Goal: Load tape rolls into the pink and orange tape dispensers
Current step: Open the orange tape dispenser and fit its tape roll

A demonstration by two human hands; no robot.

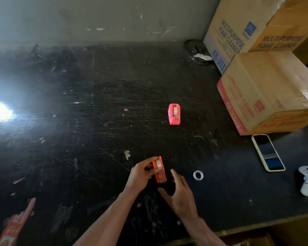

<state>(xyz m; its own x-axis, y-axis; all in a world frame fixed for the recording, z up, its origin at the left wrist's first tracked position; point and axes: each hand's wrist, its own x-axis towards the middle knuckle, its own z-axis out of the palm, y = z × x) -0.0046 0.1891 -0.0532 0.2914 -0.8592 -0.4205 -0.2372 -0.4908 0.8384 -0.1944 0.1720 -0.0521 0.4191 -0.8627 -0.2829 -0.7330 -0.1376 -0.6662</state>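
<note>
Nearest you, your right hand (180, 194) hovers just right of the orange dispenser (160, 170), fingers spread and apart from it, gripping nothing. Your left hand (142, 174) pinches that dispenser by its left side wall, thumb and fingertips closed on the plastic. A clear tape roll (158, 165) sits in its slot; whether it is fully seated, you cannot tell. Judge the dispenser as light, stiff and smooth: it will likely skid on the counter (96, 130) if you press the roll without bracing, so keep hold by the flat side walls, clear of the cutter at the near end. The roll is light and firm on its edges, tacky on its face; take it by the rim.

Just to the right lies a small white ring (198, 175), perhaps an empty core, flat on the counter.

Farther off, the pink dispenser (174, 114) stands alone with a roll (175, 110) showing in its slot. It should handle the same.
</note>
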